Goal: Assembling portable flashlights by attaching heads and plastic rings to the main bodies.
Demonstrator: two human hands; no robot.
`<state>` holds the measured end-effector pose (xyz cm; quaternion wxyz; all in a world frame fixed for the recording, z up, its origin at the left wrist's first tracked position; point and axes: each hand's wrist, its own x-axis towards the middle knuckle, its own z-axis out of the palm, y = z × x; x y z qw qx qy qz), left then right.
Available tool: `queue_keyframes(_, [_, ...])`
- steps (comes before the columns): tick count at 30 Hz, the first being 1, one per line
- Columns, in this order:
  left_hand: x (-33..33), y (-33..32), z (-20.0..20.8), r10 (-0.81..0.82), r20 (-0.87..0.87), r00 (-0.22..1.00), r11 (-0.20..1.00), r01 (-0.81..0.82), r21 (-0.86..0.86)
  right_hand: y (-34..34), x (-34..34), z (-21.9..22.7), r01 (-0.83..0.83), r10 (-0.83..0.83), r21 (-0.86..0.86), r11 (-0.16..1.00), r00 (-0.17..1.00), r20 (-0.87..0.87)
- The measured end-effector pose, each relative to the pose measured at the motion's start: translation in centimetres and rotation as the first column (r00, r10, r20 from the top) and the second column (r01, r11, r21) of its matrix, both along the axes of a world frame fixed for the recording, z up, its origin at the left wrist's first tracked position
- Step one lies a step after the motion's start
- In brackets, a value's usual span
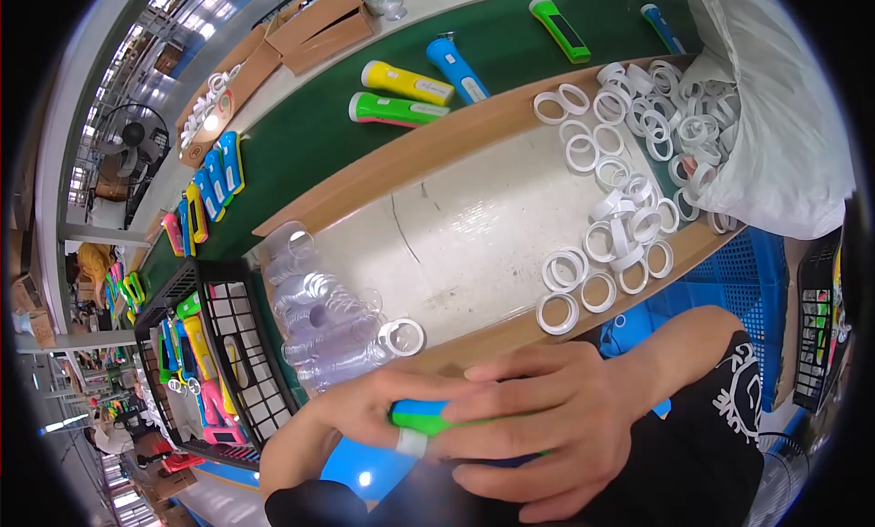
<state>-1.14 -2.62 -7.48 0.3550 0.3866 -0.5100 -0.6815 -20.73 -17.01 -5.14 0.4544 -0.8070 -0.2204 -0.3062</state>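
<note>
Close to my body, a green and blue flashlight (pixel 417 421) lies between my two hands, mostly hidden by the fingers. My left hand (pixel 369 404) is closed around its left end. My right hand (pixel 556 427) is laid over the body from the right, fingers bent around it. A white band (pixel 412 442) shows by my left fingers; whether it is a ring part or a finger wrap I cannot tell. Just beyond my left hand, a white ring (pixel 402 337) rests beside stacks of clear round lenses (pixel 333 331). Several white rings (pixel 558 313) lie beyond my right hand.
A shallow cardboard tray (pixel 365 194) holds the lenses and a heap of rings. On the green belt beyond lie several flashlights, including a yellow one (pixel 407 82). At left stands a black basket (pixel 241 331) of flashlights; at right hang a white bag (pixel 775 117) and a blue crate (pixel 743 276).
</note>
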Motion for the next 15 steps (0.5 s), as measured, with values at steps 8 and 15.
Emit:
queue_keyframes(8, [-1.0,-0.9,-1.9,0.452,0.892,-0.003,0.860,0.267,-0.435,-3.9,6.9,-11.9,0.576,0.648,0.815,0.067,0.596,-0.474])
queue_keyframes(15, [0.0,0.0,-1.5,0.427,0.551,0.717,0.885,-0.207,-0.416,-2.9,4.8,-8.9,0.086,-0.029,0.384,0.919,0.988,-0.152])
